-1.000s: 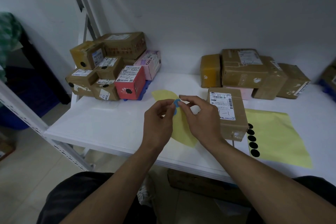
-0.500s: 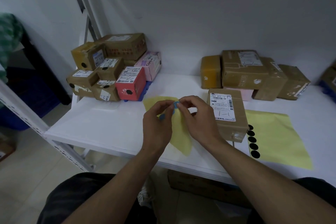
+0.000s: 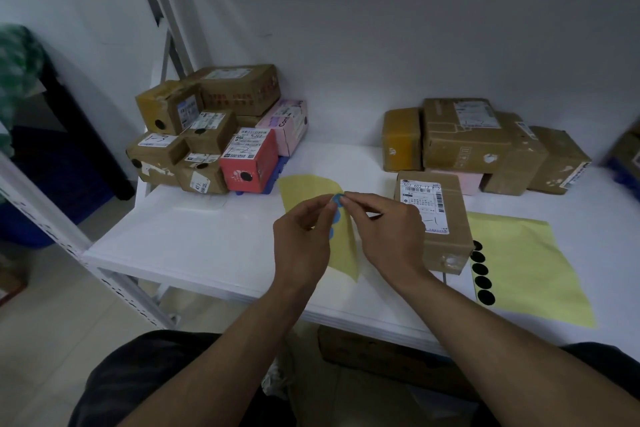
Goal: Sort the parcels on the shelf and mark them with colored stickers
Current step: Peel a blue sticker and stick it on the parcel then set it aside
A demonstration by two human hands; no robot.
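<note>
The person holds a yellow backing sheet (image 3: 347, 246) above the shelf (image 3: 207, 239). The left hand (image 3: 304, 239) pinches the sheet near its top edge. The right hand (image 3: 388, 229) has thumb and forefinger closed on a round blue sticker (image 3: 336, 199) at that same edge. More blue dots run down the sheet below it, partly hidden by the left hand. The step in hand looks like peeling one sticker free; whether it has fully left the backing cannot be told.

To do it well, the left fingers should keep the sheet taut close to the sticker. The right fingers should then draw the dot off slowly by its rim, so that it neither creases nor folds onto itself.

The likely target is the labelled cardboard parcel (image 3: 437, 222) just beside the right hand, which shows no coloured dot. A bare patch of cardboard clear of the barcode label would suit.

The left stack of parcels (image 3: 207, 135) already carries black dots, and the right group (image 3: 478, 139) shows none. A second yellow sheet (image 3: 526, 263) with black stickers (image 3: 483, 281) lies on the shelf past the parcel.
</note>
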